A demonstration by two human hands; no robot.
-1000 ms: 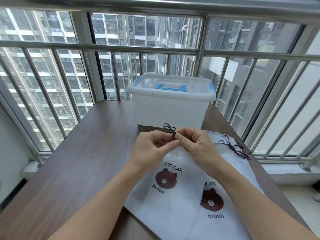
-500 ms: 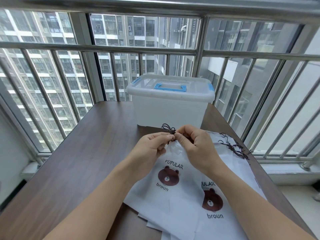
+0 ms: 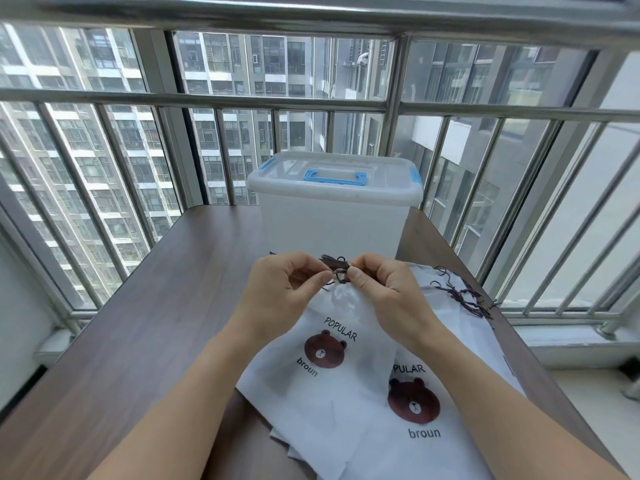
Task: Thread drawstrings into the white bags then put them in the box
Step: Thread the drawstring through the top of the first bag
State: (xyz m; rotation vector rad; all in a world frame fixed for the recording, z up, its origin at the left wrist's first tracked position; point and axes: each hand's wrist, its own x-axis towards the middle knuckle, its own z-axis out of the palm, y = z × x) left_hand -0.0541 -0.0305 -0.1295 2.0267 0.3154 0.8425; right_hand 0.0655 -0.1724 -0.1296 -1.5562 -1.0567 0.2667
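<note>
Through the head camera I see my left hand (image 3: 284,289) and right hand (image 3: 384,292) meeting above the middle of the table, thumb and forefinger of each pinched on a dark brown drawstring (image 3: 336,266) at the gathered top edge of a white bag (image 3: 325,368). The fingertips of the two hands almost touch, and a small tangle of cord loops pokes up just behind them. The held bag hangs from the pinch down to the tabletop, its front showing a brown bear face with the words "POPULAR" and "broun". It partly overlaps a second white bag (image 3: 426,438) with the same print, lying flat at my right among further white bags stacked beneath. Beyond my right hand, near the table's right edge, a loose bundle of dark drawstrings (image 3: 464,296) lies on the white fabric. Straight ahead, at the far end of the brown wood-grain table (image 3: 145,323), stands the translucent plastic storage box (image 3: 332,220), its lid on, with a blue handle and blue side latches. Steel window bars (image 3: 221,98) enclose the corner behind it, with high-rise apartment blocks outside.
</note>
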